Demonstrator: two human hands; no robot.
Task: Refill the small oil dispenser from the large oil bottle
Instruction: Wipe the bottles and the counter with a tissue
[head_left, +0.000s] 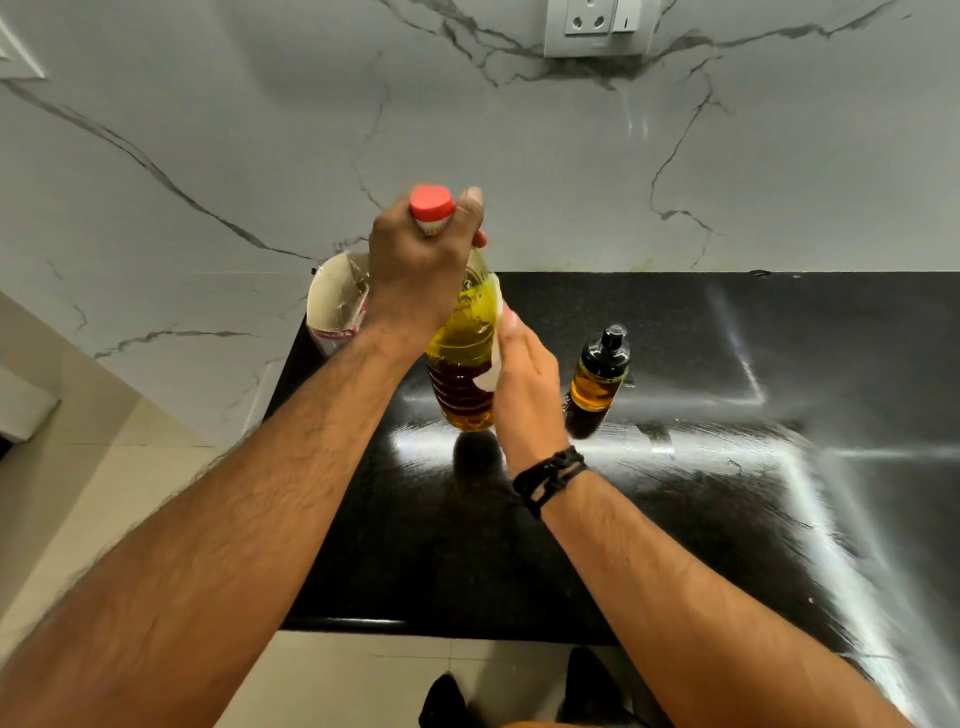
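The large oil bottle (462, 358) is clear plastic with yellow-amber oil and a red cap (431, 201). It is lifted just above the black counter (675, 519), near the back wall. My left hand (421, 270) grips its neck right under the cap. My right hand (524, 384) presses against the bottle's right side, over its white label. The small oil dispenser (597, 382) stands upright on the counter to the right of my right hand, apart from it. It has a black pump top and amber oil inside.
An open white carton (337, 301) stands at the counter's back left corner, behind my left wrist. A marble wall with a socket plate (597, 26) rises behind. The counter's front edge (363, 623) is near my feet; tiled floor lies below and left.
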